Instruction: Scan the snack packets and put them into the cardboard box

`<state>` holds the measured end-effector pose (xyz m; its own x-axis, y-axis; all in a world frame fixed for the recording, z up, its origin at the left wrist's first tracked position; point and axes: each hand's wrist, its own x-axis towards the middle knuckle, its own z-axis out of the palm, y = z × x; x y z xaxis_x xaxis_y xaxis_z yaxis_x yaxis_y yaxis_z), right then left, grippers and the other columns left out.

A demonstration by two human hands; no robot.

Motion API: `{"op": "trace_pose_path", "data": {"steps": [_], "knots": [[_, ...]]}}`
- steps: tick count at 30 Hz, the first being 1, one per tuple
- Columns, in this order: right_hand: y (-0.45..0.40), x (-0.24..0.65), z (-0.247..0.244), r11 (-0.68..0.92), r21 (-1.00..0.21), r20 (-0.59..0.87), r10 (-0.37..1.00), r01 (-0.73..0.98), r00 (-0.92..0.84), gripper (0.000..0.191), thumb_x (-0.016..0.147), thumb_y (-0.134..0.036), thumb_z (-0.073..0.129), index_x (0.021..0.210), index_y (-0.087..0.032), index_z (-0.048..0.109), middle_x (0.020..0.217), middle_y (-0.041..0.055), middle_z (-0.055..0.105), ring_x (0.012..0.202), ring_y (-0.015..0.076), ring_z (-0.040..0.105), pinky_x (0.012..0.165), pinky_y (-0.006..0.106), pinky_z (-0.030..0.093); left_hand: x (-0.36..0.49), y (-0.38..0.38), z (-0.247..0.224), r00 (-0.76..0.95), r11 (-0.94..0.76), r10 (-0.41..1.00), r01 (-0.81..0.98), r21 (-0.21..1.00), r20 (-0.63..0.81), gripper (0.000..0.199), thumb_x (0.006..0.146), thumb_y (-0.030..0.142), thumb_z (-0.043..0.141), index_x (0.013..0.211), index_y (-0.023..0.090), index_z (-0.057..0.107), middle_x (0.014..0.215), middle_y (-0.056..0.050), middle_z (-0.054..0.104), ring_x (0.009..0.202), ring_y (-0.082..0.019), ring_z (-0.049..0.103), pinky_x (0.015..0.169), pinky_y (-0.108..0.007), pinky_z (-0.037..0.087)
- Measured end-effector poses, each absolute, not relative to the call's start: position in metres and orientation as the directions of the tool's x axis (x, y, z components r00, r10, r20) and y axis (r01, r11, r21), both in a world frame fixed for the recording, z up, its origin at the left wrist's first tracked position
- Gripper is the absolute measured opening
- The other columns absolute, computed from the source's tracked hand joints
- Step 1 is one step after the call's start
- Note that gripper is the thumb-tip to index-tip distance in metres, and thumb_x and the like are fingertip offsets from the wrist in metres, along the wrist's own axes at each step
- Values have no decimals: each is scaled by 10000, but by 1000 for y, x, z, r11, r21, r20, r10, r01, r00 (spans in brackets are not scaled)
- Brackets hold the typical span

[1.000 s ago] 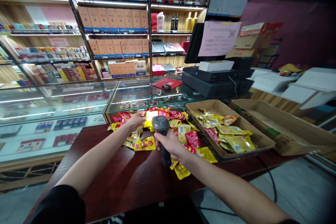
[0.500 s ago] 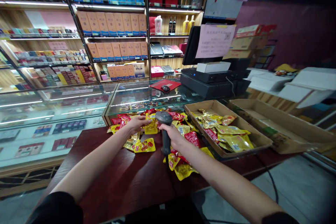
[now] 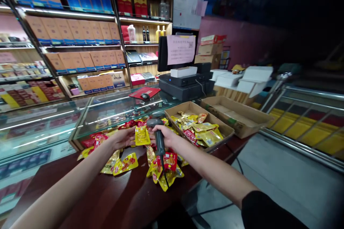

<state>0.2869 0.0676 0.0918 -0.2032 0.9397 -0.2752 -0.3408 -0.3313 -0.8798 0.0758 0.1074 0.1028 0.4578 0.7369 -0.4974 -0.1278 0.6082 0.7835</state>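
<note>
My right hand [image 3: 164, 136] is wrapped round the grip of a dark grey barcode scanner [image 3: 159, 142], its cable hanging down over the snack packets. Just left of the scanner head, my left hand [image 3: 124, 139] holds a yellow snack packet [image 3: 142, 135] by its edge. Loose yellow and red snack packets [image 3: 166, 171] lie below the scanner. Other yellow packets [image 3: 125, 164] rest on the dark red-brown table [image 3: 107, 200] beneath my left hand. More red packets [image 3: 98, 140] lie along the foot of the glass case.
A cardboard box [image 3: 228, 131] of snack packets stands to the right, with a second cardboard box [image 3: 242, 123] beside it. Behind are a glass display case [image 3: 107, 109], a mouse [image 3: 145, 96] and a monitor [image 3: 162, 53]. A metal railing [image 3: 303, 143] runs at far right.
The view has swung to the right, so the scene sits further left. The left hand still holds a yellow packet near the scanner, which the right hand keeps gripping.
</note>
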Motion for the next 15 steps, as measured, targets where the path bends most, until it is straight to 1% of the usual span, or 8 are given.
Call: {"op": "trace_pose_path", "data": {"steps": [3, 8, 12, 15], "knots": [[68, 327, 100, -424, -810, -355, 904, -405, -238, 80, 666, -144, 533, 736, -154, 570, 598, 29, 597, 620, 167, 605, 638, 300, 522, 113, 117, 113, 510, 602, 709, -78, 795, -487, 208, 871, 311, 526, 944, 144, 627, 944, -120, 687, 774, -190, 675, 660, -303, 562], [57, 403, 110, -394, -741, -347, 918, -543, -193, 141, 667, -113, 510, 783, -135, 587, 664, 52, 640, 596, 149, 608, 594, 263, 509, 193, 133, 121, 639, 584, 618, 16, 811, -458, 261, 845, 358, 564, 980, 143, 625, 1008, -140, 665, 893, -232, 658, 751, -384, 549], [34, 458, 117, -308, -731, -372, 928, -609, -22, 181, 675, -105, 498, 825, -127, 598, 712, 73, 669, 607, 157, 623, 578, 266, 507, 259, 133, 123, 705, 564, 548, 86, 822, -450, 263, 835, 356, 576, 957, 127, 615, 1002, -142, 649, 928, -251, 640, 778, -444, 539], [15, 487, 119, -247, -746, -391, 914, -618, 107, 191, 675, -92, 494, 829, -125, 602, 754, 83, 684, 634, 152, 636, 573, 243, 497, 297, 127, 120, 712, 538, 532, 134, 832, -458, 248, 837, 349, 572, 955, 133, 605, 1041, -137, 623, 948, -243, 620, 779, -465, 540]]}}
